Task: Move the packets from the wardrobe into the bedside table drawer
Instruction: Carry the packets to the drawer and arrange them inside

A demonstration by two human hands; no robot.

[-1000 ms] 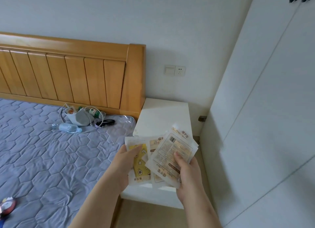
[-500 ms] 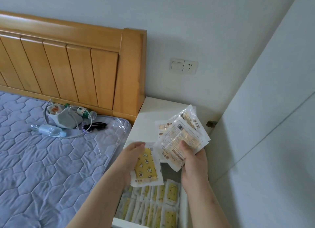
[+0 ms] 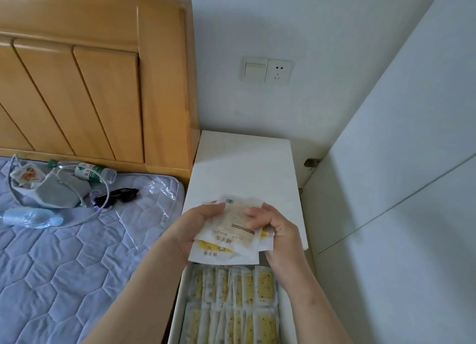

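Observation:
Both hands hold one stack of white and yellow packets (image 3: 233, 237) above the white bedside table (image 3: 244, 168). My left hand (image 3: 198, 228) grips the stack's left edge, and my right hand (image 3: 273, 228) curls round its right side. Below the stack the table's drawer (image 3: 177, 310) stands pulled out. Several packets (image 3: 237, 305) stand upright in rows inside it. The white wardrobe (image 3: 399, 189) fills the right side with its doors closed.
A bed with a purple quilted mattress (image 3: 64, 253) and a wooden headboard (image 3: 90, 86) lies to the left. Bottles, a grey pouch (image 3: 55, 193), sunglasses (image 3: 118, 195) and a cable lie on it. A switch and socket (image 3: 266, 71) sit on the wall.
The view has come closer and tipped down, so more of the open drawer shows. My two hands have come together, joining the single yellow packet and the bundle into one stack.

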